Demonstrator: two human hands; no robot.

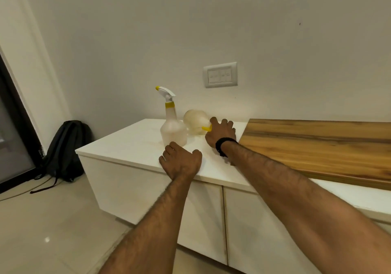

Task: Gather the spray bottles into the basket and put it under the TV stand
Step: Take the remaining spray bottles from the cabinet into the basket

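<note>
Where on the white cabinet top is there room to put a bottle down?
Bare white top lies left of the upright spray bottle, out to the corner. The wooden board to the right is bare too. It is crowded in the middle, where the left hand, the right hand and the tipped bottle sit.

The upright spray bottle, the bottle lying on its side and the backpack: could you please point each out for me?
upright spray bottle (173,130): head view, on its translucent body.
bottle lying on its side (195,119): head view, on its rounded body.
backpack (67,146): head view, on its black front.
</note>
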